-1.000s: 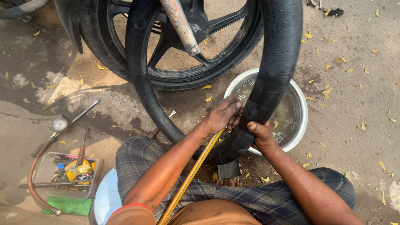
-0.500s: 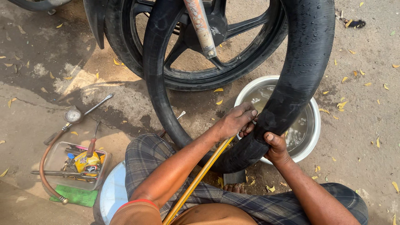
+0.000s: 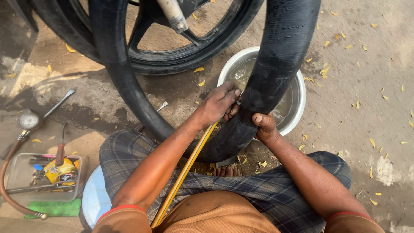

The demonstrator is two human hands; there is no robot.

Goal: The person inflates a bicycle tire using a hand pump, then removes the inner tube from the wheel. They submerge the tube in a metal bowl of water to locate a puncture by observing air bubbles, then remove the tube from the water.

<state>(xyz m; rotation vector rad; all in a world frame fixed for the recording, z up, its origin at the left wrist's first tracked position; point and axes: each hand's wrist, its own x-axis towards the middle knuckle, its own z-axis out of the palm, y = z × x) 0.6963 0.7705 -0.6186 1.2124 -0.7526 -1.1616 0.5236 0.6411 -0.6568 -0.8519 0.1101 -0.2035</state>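
Note:
A wet black inner tube (image 3: 276, 73) loops up from my lap and over a metal basin of water (image 3: 297, 108). My left hand (image 3: 220, 103) presses on the tube's left side just above the basin rim. My right hand (image 3: 264, 127) grips the tube from below, thumb on its face. A yellow hose (image 3: 185, 172) runs from my lap up under my left wrist. Behind the tube stands a black motorcycle wheel (image 3: 189, 51) with its fork leg (image 3: 172, 15).
A clear tray of small tools (image 3: 43, 177) lies at lower left beside a green pad (image 3: 56, 208). A pressure gauge with a brown hose (image 3: 28, 121) rests on the stained concrete. Dry yellow leaves are scattered at right. I sit on a pale blue stool (image 3: 92, 198).
The view has shifted and come closer. The tube has turned in my hands, and both hands have slid together on it at the basin's edge.

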